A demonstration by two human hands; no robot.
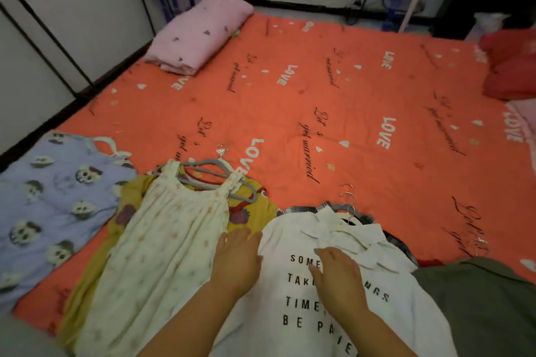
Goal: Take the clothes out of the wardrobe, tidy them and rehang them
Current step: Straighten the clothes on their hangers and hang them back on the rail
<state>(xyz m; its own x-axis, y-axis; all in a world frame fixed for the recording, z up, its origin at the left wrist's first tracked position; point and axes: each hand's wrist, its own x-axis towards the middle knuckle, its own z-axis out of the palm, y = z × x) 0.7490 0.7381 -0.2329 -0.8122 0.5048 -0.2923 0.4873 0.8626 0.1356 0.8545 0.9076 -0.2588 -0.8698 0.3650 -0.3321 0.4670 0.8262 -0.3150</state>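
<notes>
A white shirt with black lettering lies flat at the near edge of the orange bed, on a hanger over a plaid garment. My left hand rests flat on the shirt's left edge, fingers together. My right hand lies flat on the lettering, fingers spread slightly. Left of the shirt a cream floral dress sits on a grey hanger over a yellow garment. Further left lies a lilac printed garment.
An olive garment covers the near right corner. A folded pink quilt sits at the far left of the bed, red pillows at the far right. White wardrobe panels stand on the left. Loose wire hanger hooks poke out above the shirt.
</notes>
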